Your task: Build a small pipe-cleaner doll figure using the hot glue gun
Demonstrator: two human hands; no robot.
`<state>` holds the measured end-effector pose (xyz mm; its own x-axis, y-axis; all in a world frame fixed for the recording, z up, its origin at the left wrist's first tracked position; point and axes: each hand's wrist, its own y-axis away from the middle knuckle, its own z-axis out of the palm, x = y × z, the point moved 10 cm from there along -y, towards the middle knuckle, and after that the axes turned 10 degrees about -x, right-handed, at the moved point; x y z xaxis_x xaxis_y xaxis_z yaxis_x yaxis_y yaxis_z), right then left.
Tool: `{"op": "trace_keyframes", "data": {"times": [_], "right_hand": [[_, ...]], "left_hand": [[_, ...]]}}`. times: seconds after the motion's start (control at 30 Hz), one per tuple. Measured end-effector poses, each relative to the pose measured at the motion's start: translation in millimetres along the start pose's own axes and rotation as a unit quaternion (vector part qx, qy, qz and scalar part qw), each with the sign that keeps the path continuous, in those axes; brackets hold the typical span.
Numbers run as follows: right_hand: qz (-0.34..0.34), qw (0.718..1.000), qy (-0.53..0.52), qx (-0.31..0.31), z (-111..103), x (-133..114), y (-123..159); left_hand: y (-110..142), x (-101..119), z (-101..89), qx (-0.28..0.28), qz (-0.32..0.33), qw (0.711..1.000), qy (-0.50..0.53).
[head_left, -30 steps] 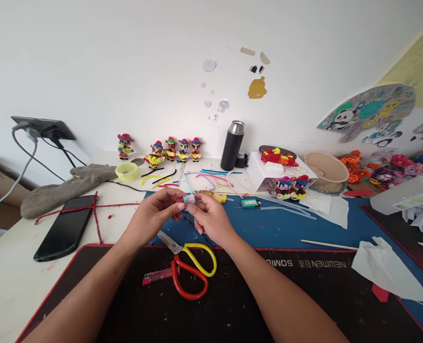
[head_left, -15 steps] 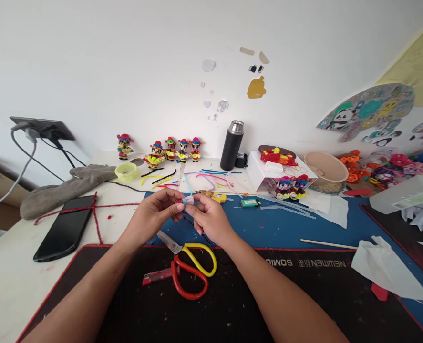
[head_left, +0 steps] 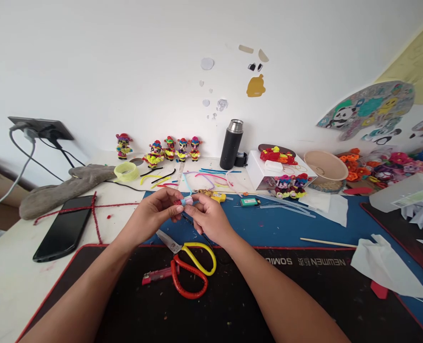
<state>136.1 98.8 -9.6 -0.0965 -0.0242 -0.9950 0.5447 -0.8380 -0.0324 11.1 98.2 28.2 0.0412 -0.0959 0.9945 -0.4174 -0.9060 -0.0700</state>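
Between both hands is a small pipe-cleaner piece, red at its left end, light blue in the middle and pale pink at the right. A light blue strand sticks up from it. My left hand pinches the red end between thumb and fingers. My right hand grips the pale end, its fingers partly hiding the piece. Just below the hands lie scissors with one yellow and one red handle. A red utility knife rests beside them on the black mat.
Several small pipe-cleaner figures stand along the wall. Loose coloured pipe cleaners lie behind my hands. A black flask and a white box are further right. The phone, crossed by red strands, lies left.
Almost nothing differs. The view has shifted very slightly, and both hands keep the same hold on the pipe-cleaner piece.
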Motion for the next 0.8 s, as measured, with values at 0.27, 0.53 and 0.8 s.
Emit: {"op": "trace_keyframes", "data": {"times": [0.27, 0.53, 0.8], "right_hand": [[-0.001, 1.0, 0.003, -0.003, 0.3, -0.5, 0.0], [0.001, 1.0, 0.006, -0.004, 0.0, 1.7, -0.1], [-0.001, 1.0, 0.008, 0.006, -2.2, -1.0, -0.2]], "left_hand": [[-0.3, -2.5, -0.3, -0.007, 0.002, 1.0, 0.0], [0.2, -3.2, -1.7, -0.003, 0.009, 1.0, -0.006], [2.0, 1.0, -3.2, 0.041, 0.032, 0.999, -0.003]]}}
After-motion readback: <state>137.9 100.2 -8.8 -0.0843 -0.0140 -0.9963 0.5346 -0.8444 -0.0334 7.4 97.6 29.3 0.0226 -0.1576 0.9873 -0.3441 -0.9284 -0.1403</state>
